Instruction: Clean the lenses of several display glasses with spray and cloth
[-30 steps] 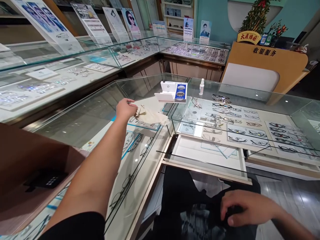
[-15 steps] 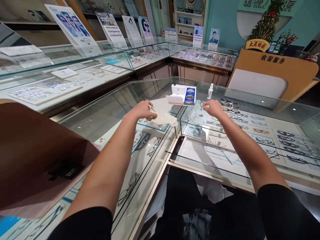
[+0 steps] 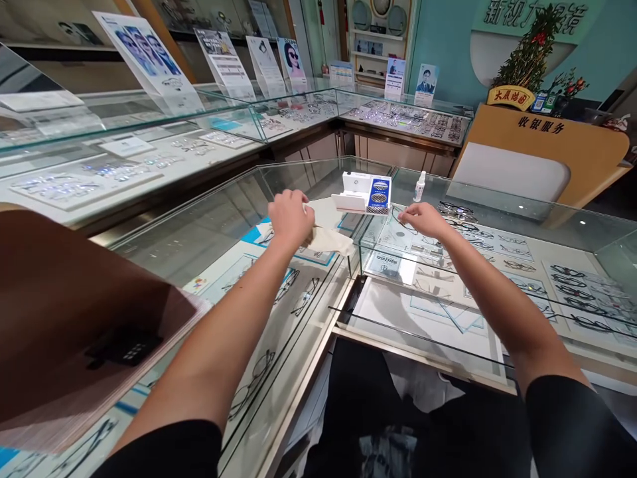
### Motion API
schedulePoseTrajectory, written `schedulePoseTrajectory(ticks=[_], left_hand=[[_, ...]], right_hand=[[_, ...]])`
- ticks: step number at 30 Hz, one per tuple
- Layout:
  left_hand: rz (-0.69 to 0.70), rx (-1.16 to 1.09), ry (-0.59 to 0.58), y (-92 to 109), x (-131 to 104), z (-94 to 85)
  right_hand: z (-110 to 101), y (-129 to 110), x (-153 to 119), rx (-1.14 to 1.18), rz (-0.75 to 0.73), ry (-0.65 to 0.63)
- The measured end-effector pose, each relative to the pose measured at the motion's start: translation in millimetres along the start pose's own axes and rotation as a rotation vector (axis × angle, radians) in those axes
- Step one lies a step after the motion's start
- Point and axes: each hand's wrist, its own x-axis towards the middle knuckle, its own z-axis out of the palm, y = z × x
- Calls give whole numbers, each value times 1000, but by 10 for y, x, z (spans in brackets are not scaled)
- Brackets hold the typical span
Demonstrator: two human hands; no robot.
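My left hand (image 3: pixel 292 218) is over the cream cloth (image 3: pixel 331 240) on the glass counter, its fingers curled round part of it. The cloth's far part is hidden behind the hand, and its right end lies near the counter's corner. Farther right, my right hand (image 3: pixel 423 220) pinches a thin-framed pair of glasses (image 3: pixel 397 212) just above the glass top. Fingers hide much of the frame. Between and beyond the hands stands an open white and blue box (image 3: pixel 379 192). A small white spray bottle (image 3: pixel 419 187) is upright behind my right hand.
Under the glass of the right display case (image 3: pixel 547 232) lie several eyeglass frames. A brown panel-like object (image 3: pixel 89 318) rises at the left. Standing cards (image 3: pixel 229 63) line the back-left case, and a wooden cash desk (image 3: pixel 540 153) stands at the far right.
My left hand has lifted and turned, fingers now curled upward, and the cloth is bunched closer to it. My right hand has shifted slightly left and down with the glasses.
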Motion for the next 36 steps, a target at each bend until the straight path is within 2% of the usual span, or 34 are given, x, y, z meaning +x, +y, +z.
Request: schedulePoseTrajectory(ticks=[3,5,7,9,11,13,15,17,24,30,36], left_hand=[[-8,23,-91,182,-126,149],[-43,49,-150,239,-191,228],[-76,64,-205,255,-230,283],[-101,67,-230,247,-247,320],[-120,61,-221,230,-249,346],[-133,52,-209,216,-245,371],[-144,47,-208,206,-239,398],[-149,49,-215,197,-230,425],[-138,98,-273,155,-196,483],[-141,109,-280,141,-201,473],[-154,115,-291,164,-223,443]], right_hand=[[-140,-2,-552,187,-98,-167],[-147,66,-916,210,-162,-337],[-22,202,-1216,197,-145,-430],[248,403,-1424,207,-132,-490],[610,644,-1527,202,-137,-376],[972,886,-1523,118,-144,-170],[1255,1095,-1416,73,-122,-104],[1438,1254,-1221,49,-103,-46],[1767,1491,-240,9,26,184],[1892,1499,513,-2,37,261],[1879,1471,1058,-23,1,244]])
